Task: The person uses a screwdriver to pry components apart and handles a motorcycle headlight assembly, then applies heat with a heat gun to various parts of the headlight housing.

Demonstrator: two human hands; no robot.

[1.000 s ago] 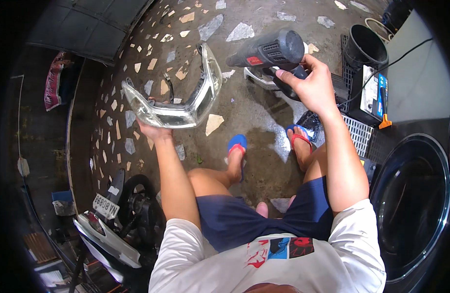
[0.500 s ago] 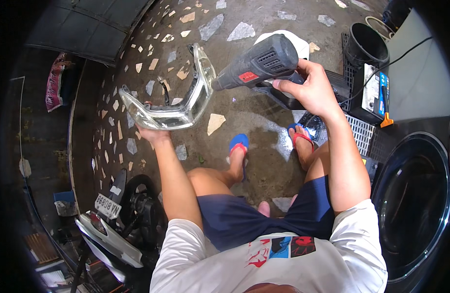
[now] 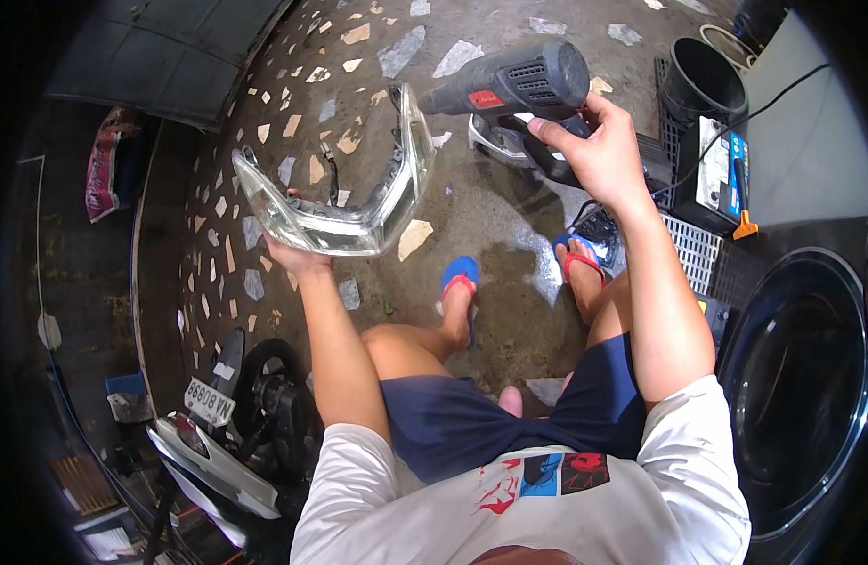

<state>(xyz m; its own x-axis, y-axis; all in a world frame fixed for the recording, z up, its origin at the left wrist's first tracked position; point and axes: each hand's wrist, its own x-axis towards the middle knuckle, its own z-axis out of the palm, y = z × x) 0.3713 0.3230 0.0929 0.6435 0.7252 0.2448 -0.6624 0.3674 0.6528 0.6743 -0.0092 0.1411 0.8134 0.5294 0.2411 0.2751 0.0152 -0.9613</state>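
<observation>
My left hand (image 3: 297,258) is closed under the lower edge of a clear V-shaped headlight (image 3: 358,235), which I hold up off the floor. Some of its fingers are hidden behind the lens. A short dark cable (image 3: 331,169) shows near its inner side. In my right hand (image 3: 605,155) is a dark grey heat gun (image 3: 523,83) with a red label, gripped by its handle. Its nozzle (image 3: 438,100) points left at the upper tip of the headlight's right arm, very close to it; whether they touch I cannot tell.
Below the heat gun, a white and dark part (image 3: 500,146) lies on the stone-chip floor. To the right are a black bucket (image 3: 702,80), a battery (image 3: 718,174), an orange scraper (image 3: 745,224) and a large black basin (image 3: 796,395). A motorcycle (image 3: 217,461) stands at lower left; a power cord (image 3: 782,102) runs right.
The heat gun has moved up and slightly right, its nozzle now at the headlight's upper tip. The headlight has shifted a little to the right and tilted, uncovering the part on the floor.
</observation>
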